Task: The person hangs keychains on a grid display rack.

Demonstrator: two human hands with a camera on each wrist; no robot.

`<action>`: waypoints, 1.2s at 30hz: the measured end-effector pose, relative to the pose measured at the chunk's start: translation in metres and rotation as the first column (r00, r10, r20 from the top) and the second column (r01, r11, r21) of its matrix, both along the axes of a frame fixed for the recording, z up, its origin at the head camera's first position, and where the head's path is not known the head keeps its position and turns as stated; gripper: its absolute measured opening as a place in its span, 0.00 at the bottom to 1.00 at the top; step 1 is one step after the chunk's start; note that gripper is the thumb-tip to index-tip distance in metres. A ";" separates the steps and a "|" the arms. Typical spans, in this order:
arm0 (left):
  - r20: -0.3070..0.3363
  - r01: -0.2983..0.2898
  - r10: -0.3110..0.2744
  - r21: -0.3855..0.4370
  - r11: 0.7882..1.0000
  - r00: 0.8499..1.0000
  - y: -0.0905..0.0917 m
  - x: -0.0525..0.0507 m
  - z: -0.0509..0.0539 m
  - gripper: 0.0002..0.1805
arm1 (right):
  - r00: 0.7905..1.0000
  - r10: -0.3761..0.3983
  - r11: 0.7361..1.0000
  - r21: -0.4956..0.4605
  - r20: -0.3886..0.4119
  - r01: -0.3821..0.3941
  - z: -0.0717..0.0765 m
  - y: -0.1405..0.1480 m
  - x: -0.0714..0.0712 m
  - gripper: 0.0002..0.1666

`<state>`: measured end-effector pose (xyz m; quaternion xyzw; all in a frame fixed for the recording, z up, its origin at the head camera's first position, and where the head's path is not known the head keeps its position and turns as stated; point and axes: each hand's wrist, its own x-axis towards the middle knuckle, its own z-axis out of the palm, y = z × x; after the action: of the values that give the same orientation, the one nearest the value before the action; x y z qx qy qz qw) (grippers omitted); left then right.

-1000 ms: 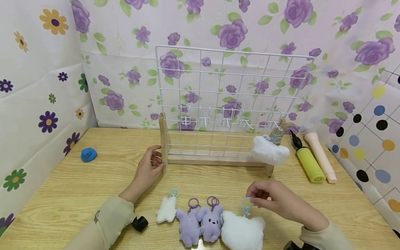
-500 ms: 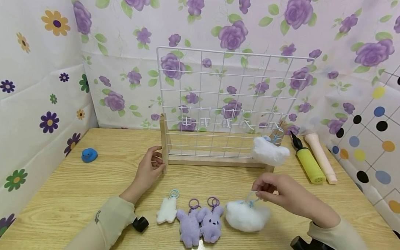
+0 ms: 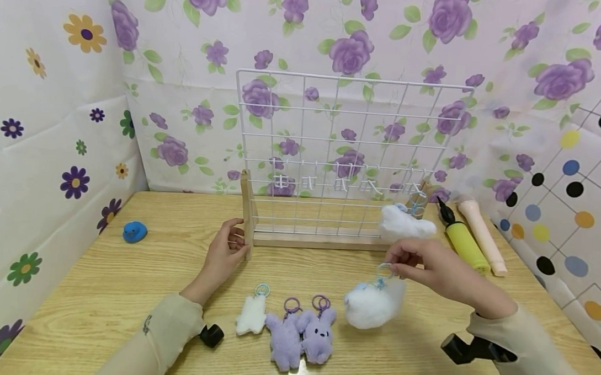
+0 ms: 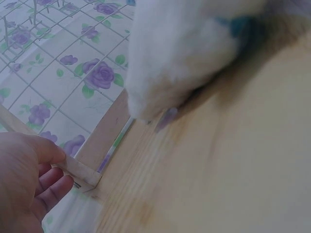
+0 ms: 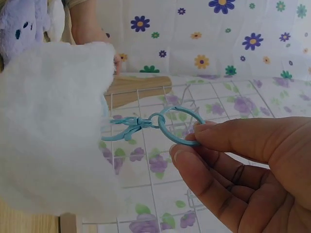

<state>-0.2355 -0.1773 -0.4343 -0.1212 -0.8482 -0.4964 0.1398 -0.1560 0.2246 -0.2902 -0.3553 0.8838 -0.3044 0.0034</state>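
– Just under the right hand (image 3: pixel 427 263), what've we got?
– White plush (image 3: pixel 373 306), dangling by its blue ring (image 5: pixel 166 131); the hand's got that ring pinched. A second white plush (image 3: pixel 404 223) hangs on the rack (image 3: pixel 323 242) behind that grip, and a purple bunny (image 3: pixel 317 340) lies to its left.
– And the left hand (image 3: pixel 223 251)?
– Well left of the pinch, at the rack's wooden post (image 3: pixel 247 208). Honestly can't tell if it's gripping or just touching.

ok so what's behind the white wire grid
Through the white wire grid shows a white backdrop printed with purple roses and, lower, a wood-grain table. The white fluffy plush hanging at right and the pale wooden base bar hide what's directly behind them.
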 end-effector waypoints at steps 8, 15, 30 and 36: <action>0.014 -0.005 0.005 -0.004 1.000 1.000 0.000 -0.001 -0.002 0.35 | 0.999 -0.042 0.999 -0.025 -0.026 0.041 0.009 0.001 -0.008 0.05; 0.004 -0.003 0.003 -0.007 1.000 1.000 0.000 -0.001 0.000 0.34 | 0.996 -0.072 0.997 -0.010 -0.046 0.072 0.019 -0.002 -0.015 0.04; 0.005 -0.013 0.013 -0.005 1.000 1.000 0.000 -0.001 -0.002 0.34 | 0.977 -0.185 0.983 -0.012 -0.105 0.185 0.033 -0.009 -0.036 0.02; -0.006 -0.009 0.009 -0.006 1.000 1.000 0.000 -0.002 -0.003 0.34 | 0.970 -0.241 0.970 -0.025 -0.035 0.240 0.037 -0.010 -0.043 0.05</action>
<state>-0.2378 -0.1774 -0.4375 -0.1191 -0.8499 -0.4927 0.1441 -0.1990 0.2144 -0.2535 -0.2514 0.9171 -0.3047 -0.0539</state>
